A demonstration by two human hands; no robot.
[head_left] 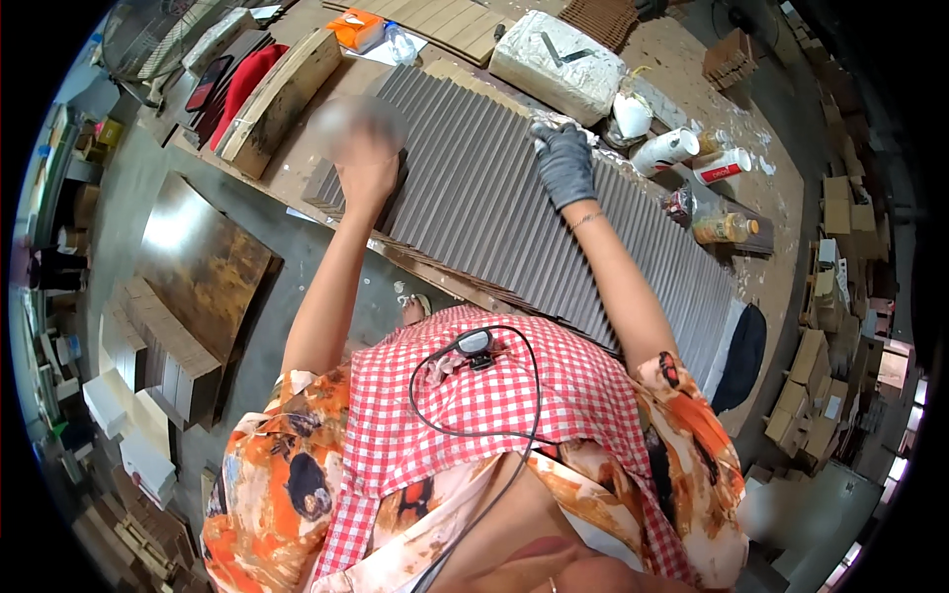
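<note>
A long row of grey-brown strips (465, 188) lies side by side across the worktable, forming a ribbed surface in front of me. My left hand (366, 148) is bare and rests at the row's left end; a blur covers its fingers, so its grip is hidden. My right hand (565, 166) wears a grey glove and is at the row's far edge, with its fingers curled down. Something whitish shows by those fingertips, too small to name. A wooden board (282, 104) stands on edge left of my left hand.
Beyond the row sit a large whitish block (559, 67), white tubes (664, 151) and a plastic bottle (727, 228). An orange packet (356, 30) lies at the back, and a red cloth (247, 91) at the left. On the floor, a brown sheet (203, 252) adjoins stacked boards (168, 341).
</note>
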